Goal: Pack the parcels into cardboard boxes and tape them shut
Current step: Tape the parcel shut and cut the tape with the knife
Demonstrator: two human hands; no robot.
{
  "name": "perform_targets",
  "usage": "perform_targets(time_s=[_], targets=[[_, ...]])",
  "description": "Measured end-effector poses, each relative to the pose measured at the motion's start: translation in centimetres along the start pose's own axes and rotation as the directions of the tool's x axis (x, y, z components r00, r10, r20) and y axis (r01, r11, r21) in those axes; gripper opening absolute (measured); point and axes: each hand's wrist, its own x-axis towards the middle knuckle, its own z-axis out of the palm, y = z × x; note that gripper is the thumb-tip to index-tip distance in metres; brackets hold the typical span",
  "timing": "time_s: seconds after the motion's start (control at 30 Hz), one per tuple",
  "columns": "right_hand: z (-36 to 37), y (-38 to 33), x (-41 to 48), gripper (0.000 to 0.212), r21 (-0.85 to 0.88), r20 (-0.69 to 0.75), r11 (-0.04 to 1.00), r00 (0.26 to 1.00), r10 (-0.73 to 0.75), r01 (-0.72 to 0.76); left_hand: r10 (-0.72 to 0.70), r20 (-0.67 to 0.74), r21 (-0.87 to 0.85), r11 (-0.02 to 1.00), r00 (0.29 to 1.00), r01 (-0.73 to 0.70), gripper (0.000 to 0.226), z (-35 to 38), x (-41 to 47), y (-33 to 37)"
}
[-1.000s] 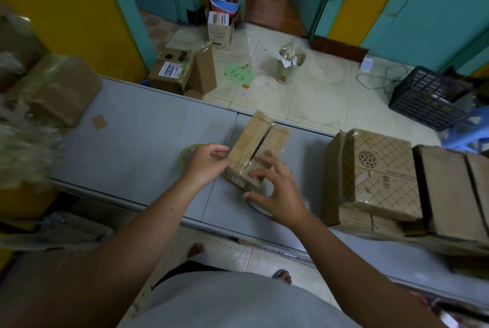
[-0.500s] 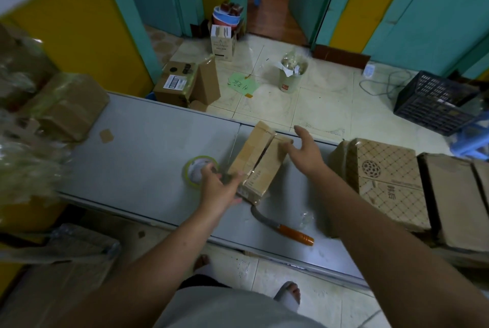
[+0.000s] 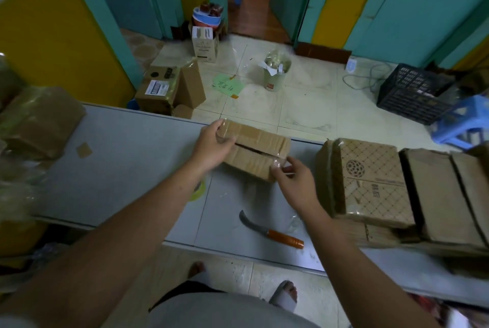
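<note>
Our grey tabletop carries a stack of flat cartons at right. Mid-tabletop, nr the far edge, is the cardboard box, top seam gaping. Our left hand has its grip round the box's left end; right hand pinches the near-right corner. Knife & tape roll lie nearer us.

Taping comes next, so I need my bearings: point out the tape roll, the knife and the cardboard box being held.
tape roll [image 3: 199,192]: head view, on its visible green rim.
knife [image 3: 270,233]: head view, where blade meets orange handle.
cardboard box [image 3: 251,161]: head view, on the near top flap.
</note>
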Motion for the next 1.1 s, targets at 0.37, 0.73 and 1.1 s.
perform_targets(time_s=[0.37, 0.73, 1.1], targets=[[3.4, 0.5, -3.9, 0.014, 0.424, 0.169, 0.809, 0.913, 0.372, -0.408, 0.144, 0.317, 0.35, 0.901, 0.937, -0.257, 0.073, 4.8, 6.0, 3.0], [-1.7, 0.1, -3.2, 0.022, -0.127, 0.158, 0.984, 0.977, 0.141, -0.122, 0.264, 0.234, 0.153, 0.941, 0.936, -0.303, 0.079, 4.8, 3.6, 1.6], [3.1, -5.1, -2.3, 0.021, -0.158, 0.248, 0.965, 0.954, -0.167, 0.21, 0.04, 0.132, 0.615, 0.78, 0.99, -0.113, 0.063, -5.3, -6.8, -10.8]])
